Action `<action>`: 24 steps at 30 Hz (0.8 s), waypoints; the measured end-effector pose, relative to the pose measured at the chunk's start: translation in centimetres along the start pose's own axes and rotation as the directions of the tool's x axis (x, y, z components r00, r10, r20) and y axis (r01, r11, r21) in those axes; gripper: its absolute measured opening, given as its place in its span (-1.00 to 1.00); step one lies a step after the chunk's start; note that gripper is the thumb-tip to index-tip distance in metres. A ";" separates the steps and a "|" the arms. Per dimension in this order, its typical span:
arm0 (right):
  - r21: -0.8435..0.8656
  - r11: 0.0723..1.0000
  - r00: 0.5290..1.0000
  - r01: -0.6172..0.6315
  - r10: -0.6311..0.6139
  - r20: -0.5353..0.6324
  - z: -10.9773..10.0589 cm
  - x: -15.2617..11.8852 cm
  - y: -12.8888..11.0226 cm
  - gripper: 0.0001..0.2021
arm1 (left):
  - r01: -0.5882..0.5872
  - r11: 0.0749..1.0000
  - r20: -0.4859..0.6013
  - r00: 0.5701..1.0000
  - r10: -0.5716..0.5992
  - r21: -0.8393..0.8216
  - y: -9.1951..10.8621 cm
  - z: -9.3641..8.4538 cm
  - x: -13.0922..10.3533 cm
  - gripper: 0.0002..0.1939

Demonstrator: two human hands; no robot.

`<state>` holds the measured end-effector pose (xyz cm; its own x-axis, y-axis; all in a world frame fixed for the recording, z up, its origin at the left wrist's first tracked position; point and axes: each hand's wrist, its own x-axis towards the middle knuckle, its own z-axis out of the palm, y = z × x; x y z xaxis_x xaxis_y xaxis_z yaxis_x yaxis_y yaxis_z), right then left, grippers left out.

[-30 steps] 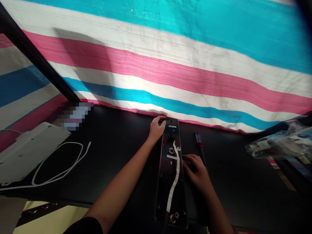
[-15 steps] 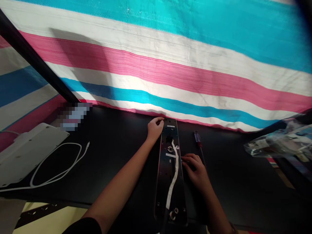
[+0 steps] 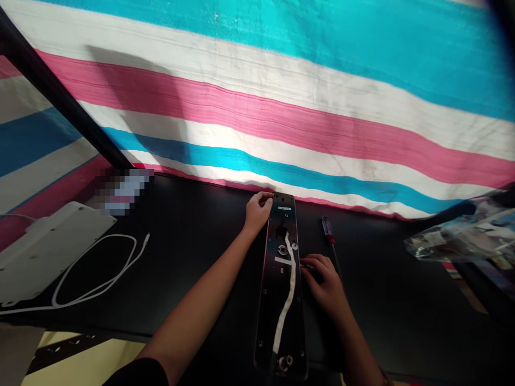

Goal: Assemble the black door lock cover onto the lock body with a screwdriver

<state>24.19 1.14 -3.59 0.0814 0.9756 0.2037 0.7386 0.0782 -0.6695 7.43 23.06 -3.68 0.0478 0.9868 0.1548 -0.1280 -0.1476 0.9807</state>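
A long black panel (image 3: 277,300), like a door-lock plate, lies lengthwise before me on the black table. It has screw holes, a round fitting with a square centre and a white-wrapped cable (image 3: 291,284) running down it to the near end. My left hand (image 3: 258,212) has its fingers closed at the panel's far left corner. At the middle of its right edge, my right hand (image 3: 325,281) is curled with thumb and fingers close together; whatever lies between those fingertips is too dark to make out. Right of the panel lies a screwdriver (image 3: 328,229), its shaft pointing toward my right hand.
At the left rests a white box-shaped device (image 3: 52,246) with a looped white cable (image 3: 134,252). Clear plastic packaging (image 3: 446,238) lies at the right end of the table (image 3: 193,225). A striped sheet (image 3: 281,118) hangs behind, beside a dark frame post (image 3: 60,88).
The panel's far end has shifted slightly to the right, and my left hand has moved with it. My right hand stays almost in place.
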 end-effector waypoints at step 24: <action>-0.002 1.000 1.000 0.015 -0.015 -0.010 0.3 -0.1 0.6 -0.82 | -0.111 0.982 -0.008 0.994 0.111 -0.150 0.1 -0.1 0.2 -0.92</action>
<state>24.37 1.14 -4.22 0.0767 0.9722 0.2212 0.7409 0.0928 -0.6651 7.35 23.22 -3.56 0.0252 0.9647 0.2622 -0.2793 -0.2450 0.9284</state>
